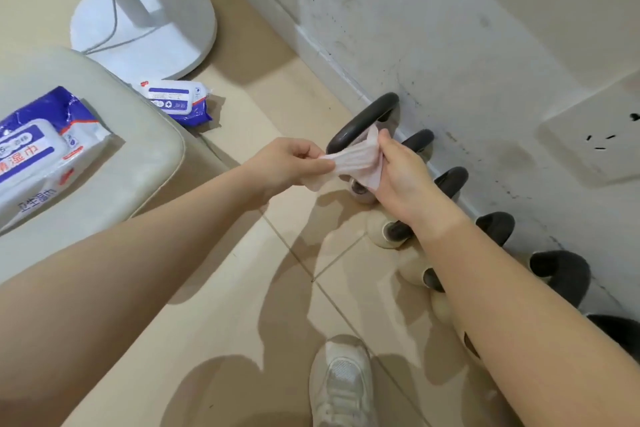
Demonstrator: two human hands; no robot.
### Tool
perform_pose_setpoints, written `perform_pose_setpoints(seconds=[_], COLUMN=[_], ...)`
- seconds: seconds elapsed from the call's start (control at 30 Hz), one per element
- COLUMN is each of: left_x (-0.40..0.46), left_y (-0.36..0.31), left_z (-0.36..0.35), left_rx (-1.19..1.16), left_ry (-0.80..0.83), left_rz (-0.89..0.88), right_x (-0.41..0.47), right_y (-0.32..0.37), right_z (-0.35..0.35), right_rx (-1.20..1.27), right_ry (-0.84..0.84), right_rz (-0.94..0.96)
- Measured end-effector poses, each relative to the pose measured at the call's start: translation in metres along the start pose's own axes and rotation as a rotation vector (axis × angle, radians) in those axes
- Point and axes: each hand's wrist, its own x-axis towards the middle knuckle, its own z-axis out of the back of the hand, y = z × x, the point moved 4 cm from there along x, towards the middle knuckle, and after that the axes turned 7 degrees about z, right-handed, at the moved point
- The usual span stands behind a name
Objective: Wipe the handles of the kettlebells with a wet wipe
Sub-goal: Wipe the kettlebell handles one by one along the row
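Observation:
A white wet wipe (349, 161) is stretched between my two hands. My left hand (289, 165) pinches its left end and my right hand (403, 172) grips its right end. The wipe hangs just in front of the dark handle (360, 120) of the farthest kettlebell. Several kettlebells with dark handles and cream bodies stand in a row along the wall, among them the second handle (420, 139) and a nearer one (561, 270). My right forearm covers parts of their bodies.
A large wet-wipe pack (38, 156) lies on a cream cushioned seat (138, 149) at left. A smaller pack (176, 102) lies on the tiled floor beside a white fan base (145, 24). A white shoe (343, 385) stands below. A wall socket (595, 135) is at right.

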Motion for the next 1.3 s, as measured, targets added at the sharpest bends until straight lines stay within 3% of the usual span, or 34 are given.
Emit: perform_pose_setpoints(seconds=[0.1, 0.2, 0.4, 0.53, 0.7, 0.77, 0.83, 0.97, 1.07, 1.13, 1.3], left_x=[0.005, 0.012, 0.029, 0.044, 0.068, 0.073, 0.076, 0.078, 0.081, 0.083, 0.085], left_y=[-0.003, -0.001, -0.006, -0.011, -0.009, -0.013, -0.016, -0.015, -0.012, -0.011, -0.008], left_z=[-0.004, 0.004, 0.008, 0.013, 0.013, 0.006, 0.001, 0.003, 0.006, 0.008, 0.009], left_rx=[-0.11, -0.208, 0.016, 0.2, 0.152, 0.119, 0.119, 0.061, -0.014, -0.065, -0.108], left_ry=[0.063, -0.005, -0.023, -0.137, -0.183, -0.131, -0.083, -0.024, -0.003, -0.026, -0.057], left_rz=[0.088, 0.175, 0.132, 0.05, -0.016, -0.036, -0.051, -0.067, -0.022, 0.024, 0.072], right_x=[0.002, -0.001, 0.0, 0.008, -0.002, 0.001, 0.013, 0.036, 0.037, 0.038, 0.055], right_y=[0.003, 0.008, 0.0, -0.009, 0.009, 0.012, 0.008, -0.005, -0.021, -0.034, -0.039], right_z=[0.003, 0.005, 0.008, 0.018, 0.025, 0.015, -0.006, -0.034, -0.029, -0.025, -0.033], right_rx=[0.208, 0.24, 0.086, 0.066, -0.206, -0.282, -0.292, 0.043, 0.237, 0.219, -0.099], right_ry=[0.064, 0.117, 0.132, -0.093, -0.642, -0.663, -0.596, -0.526, -0.625, -0.684, -0.706], right_rz=[-0.095, -0.154, -0.243, -0.171, 0.126, 0.199, 0.155, 0.017, 0.041, 0.087, 0.156])
